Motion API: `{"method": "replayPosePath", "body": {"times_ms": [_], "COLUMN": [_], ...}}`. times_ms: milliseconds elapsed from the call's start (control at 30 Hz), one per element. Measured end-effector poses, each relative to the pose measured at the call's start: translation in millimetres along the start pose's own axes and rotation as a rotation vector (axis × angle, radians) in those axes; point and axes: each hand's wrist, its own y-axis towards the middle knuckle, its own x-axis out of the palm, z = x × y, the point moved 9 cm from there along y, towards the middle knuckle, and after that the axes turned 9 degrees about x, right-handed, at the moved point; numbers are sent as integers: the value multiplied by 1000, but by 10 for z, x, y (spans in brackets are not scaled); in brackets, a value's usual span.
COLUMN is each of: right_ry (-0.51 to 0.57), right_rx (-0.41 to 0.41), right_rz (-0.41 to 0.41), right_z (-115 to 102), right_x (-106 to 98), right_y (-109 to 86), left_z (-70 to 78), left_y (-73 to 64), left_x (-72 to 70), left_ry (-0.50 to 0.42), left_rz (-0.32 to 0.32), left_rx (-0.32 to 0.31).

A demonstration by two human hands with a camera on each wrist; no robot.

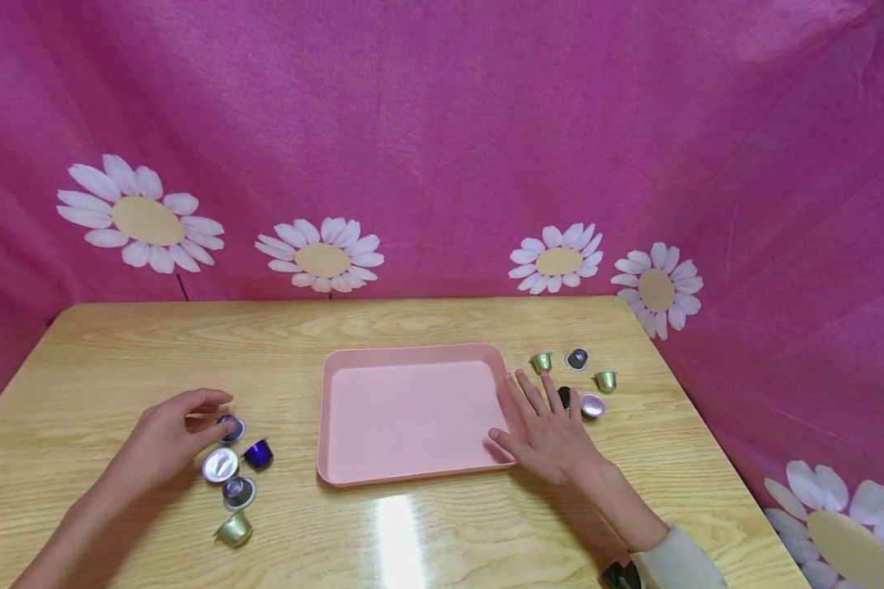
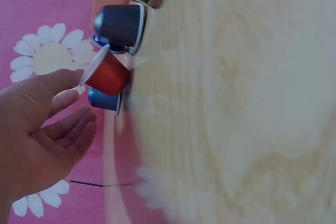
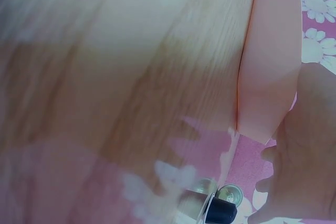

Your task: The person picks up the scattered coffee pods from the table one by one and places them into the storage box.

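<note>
My left hand (image 1: pixel 165 433) is at the left group of coffee capsules, fingers loosely bent and apart. In the head view its thumb overlaps the dark blue capsule (image 1: pixel 232 429); whether they touch I cannot tell. Nearby are a white-lidded capsule (image 1: pixel 220 465), red-bodied in the left wrist view, a blue capsule (image 1: pixel 259 454), a dark capsule (image 1: pixel 239 492) and a gold-green capsule (image 1: pixel 234 530). My right hand (image 1: pixel 552 442), fingers spread, lies over the right edge of a pink tray (image 1: pixel 412 354). It partly hides a black capsule (image 1: pixel 564 396).
Beyond my right hand are a lilac-lidded capsule (image 1: pixel 593 406), two gold-green capsules, one far (image 1: pixel 541 362) and one farther right (image 1: pixel 606 380), and a dark capsule (image 1: pixel 577 358). The wooden table (image 1: pixel 191 343) meets a pink flowered cloth (image 1: pixel 442 147) at the back.
</note>
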Motion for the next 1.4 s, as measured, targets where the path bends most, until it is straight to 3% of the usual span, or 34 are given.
{"method": "replayPosePath", "body": {"times_ms": [200, 600, 933, 1200, 1400], "right_ry": [-1, 5, 2, -3, -1], "right_rx": [3, 7, 6, 7, 6], "right_rz": [-3, -9, -3, -2, 3], "right_z": [1, 14, 14, 14, 11], "right_x": [4, 19, 27, 29, 25], "right_y": [3, -6, 2, 2, 2], "left_z": [-41, -120, -134, -117, -134], "left_y": [-20, -6, 22, 26, 30], "left_x": [35, 98, 122, 135, 140], "left_ry": [34, 2, 12, 12, -5], "left_rz": [-16, -52, -115, -145, -157], "left_rx": [-3, 0, 1, 48, 36]}}
